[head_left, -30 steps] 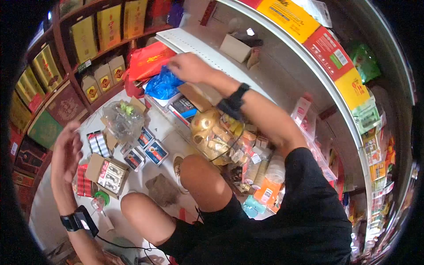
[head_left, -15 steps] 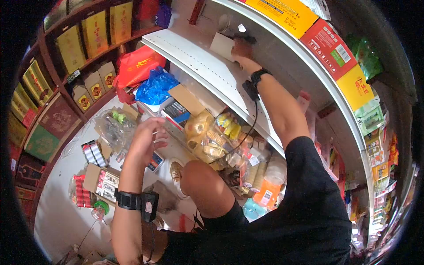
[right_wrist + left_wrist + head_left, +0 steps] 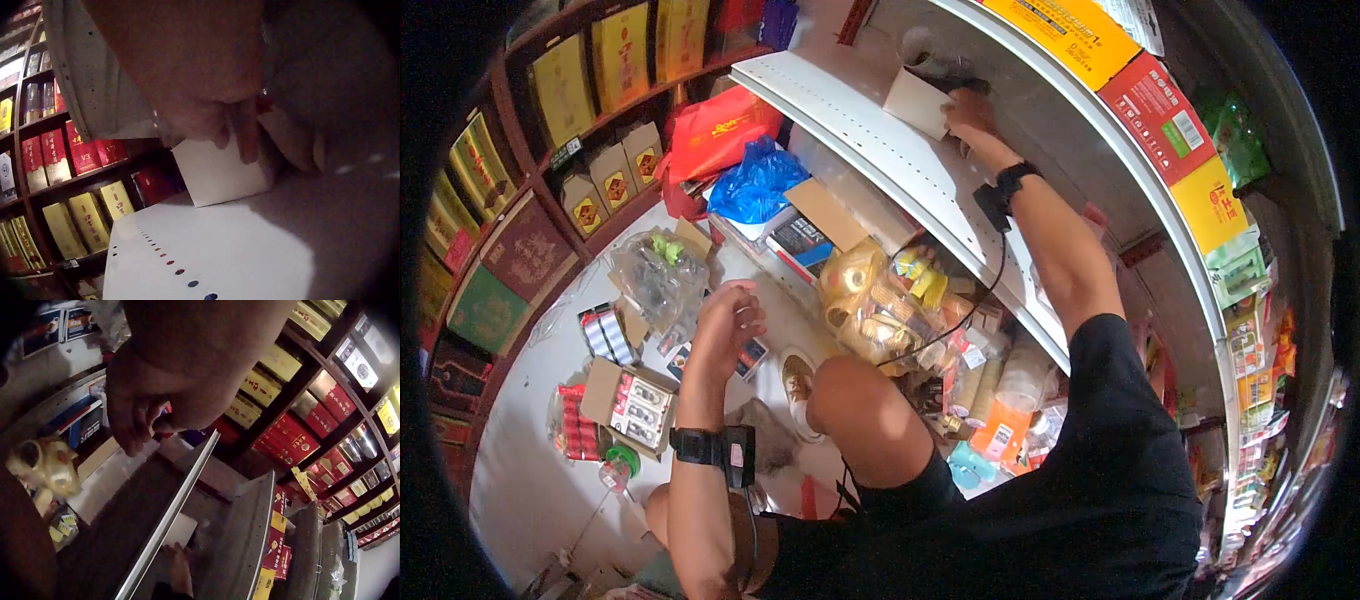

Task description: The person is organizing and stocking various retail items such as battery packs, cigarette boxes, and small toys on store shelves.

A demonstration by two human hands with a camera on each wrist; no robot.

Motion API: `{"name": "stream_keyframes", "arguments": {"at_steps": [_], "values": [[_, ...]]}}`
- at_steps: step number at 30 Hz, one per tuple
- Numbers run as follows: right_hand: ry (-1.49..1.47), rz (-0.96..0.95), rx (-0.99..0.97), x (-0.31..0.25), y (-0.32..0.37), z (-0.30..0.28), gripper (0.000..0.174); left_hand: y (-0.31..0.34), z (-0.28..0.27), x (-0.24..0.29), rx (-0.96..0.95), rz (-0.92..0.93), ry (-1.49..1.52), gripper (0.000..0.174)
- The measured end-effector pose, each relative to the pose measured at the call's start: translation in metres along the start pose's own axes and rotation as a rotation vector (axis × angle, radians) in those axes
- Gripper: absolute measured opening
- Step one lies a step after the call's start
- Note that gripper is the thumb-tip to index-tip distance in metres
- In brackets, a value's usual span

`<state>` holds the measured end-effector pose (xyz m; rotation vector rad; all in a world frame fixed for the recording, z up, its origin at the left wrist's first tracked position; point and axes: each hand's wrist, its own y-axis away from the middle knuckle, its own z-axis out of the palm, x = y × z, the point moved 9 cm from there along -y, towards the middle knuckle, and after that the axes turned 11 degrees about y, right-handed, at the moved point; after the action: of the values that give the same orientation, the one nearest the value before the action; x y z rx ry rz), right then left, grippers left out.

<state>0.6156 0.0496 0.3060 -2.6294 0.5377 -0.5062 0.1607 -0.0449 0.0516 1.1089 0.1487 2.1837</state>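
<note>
A small pale box (image 3: 917, 103) stands on the white shelf (image 3: 840, 120), against a dark item. My right hand (image 3: 975, 118) grips the box at its near side. In the right wrist view the fingers of that hand (image 3: 212, 119) lie over the upper edge and down the pale face of the box (image 3: 219, 172); the thumb is hidden. My left hand (image 3: 725, 325) hangs in the air over the floor, holding nothing, its fingers loosely bent. From the left wrist the same hand (image 3: 156, 394) shows relaxed fingers.
Below the shelf lie a blue bag (image 3: 752, 183), a red bag (image 3: 722, 135), an open carton (image 3: 825, 212) and a yellowish bag of goods (image 3: 870, 305). On the floor are a clear plastic bag (image 3: 662, 275) and an open box of small items (image 3: 640, 408). Boxes line the upper shelf (image 3: 1157, 115).
My right hand has gone from above the blue bag across to the pale box on the shelf. My left hand has moved right, from the far left to above the floor near the knee.
</note>
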Motion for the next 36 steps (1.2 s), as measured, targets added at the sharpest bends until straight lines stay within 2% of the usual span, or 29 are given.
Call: {"name": "stream_keyframes", "arguments": {"at_steps": [2, 3, 6, 8, 15, 17, 21, 23, 28, 30, 32, 36], "values": [[-0.187, 0.05, -0.077, 0.006, 0.007, 0.005, 0.033, -0.001, 0.004, 0.002, -0.042, 0.007, -0.027, 0.024], [-0.184, 0.056, -0.078, 0.009, 0.012, 0.004, 0.033, -0.002, 0.009, 0.003, -0.086, 0.015, -0.054, 0.028], [-0.232, 0.006, -0.066, 0.006, 0.043, -0.018, 0.03, 0.001, 0.028, 0.007, -0.184, 0.037, -0.078, 0.034], [-0.312, -0.122, -0.051, -0.011, 0.068, -0.041, 0.027, -0.007, 0.033, 0.006, -0.216, 0.041, -0.074, 0.037], [-0.318, -0.135, -0.049, -0.031, 0.118, -0.091, 0.024, -0.01, 0.082, 0.019, -0.323, 0.1, -0.01, 0.054], [-0.321, -0.239, 0.092, -0.045, 0.135, -0.117, 0.022, -0.01, 0.093, 0.021, -0.35, 0.117, 0.017, 0.059], [-0.34, -0.272, 0.083, -0.058, 0.157, -0.131, 0.022, -0.006, 0.107, 0.026, -0.436, 0.162, 0.038, 0.062], [-0.334, -0.301, 0.106, -0.067, 0.165, -0.141, 0.022, -0.006, 0.117, 0.031, -0.56, 0.174, 0.2, 0.065], [-0.394, -0.368, 0.189, -0.092, 0.184, -0.164, 0.021, -0.008, 0.121, 0.039, -0.595, 0.143, 0.409, 0.067], [-0.396, -0.349, 0.06, -0.102, 0.187, -0.165, 0.022, -0.005, 0.123, 0.046, -0.599, 0.144, 0.474, 0.067], [-0.408, -0.379, 0.056, -0.113, 0.193, -0.17, 0.02, -0.001, 0.125, 0.053, -0.686, 0.082, 0.625, 0.069], [-0.496, -0.482, 0.087, -0.141, 0.203, -0.18, 0.017, 0.008, 0.116, 0.072, -0.636, 0.15, 0.62, 0.072]]}}
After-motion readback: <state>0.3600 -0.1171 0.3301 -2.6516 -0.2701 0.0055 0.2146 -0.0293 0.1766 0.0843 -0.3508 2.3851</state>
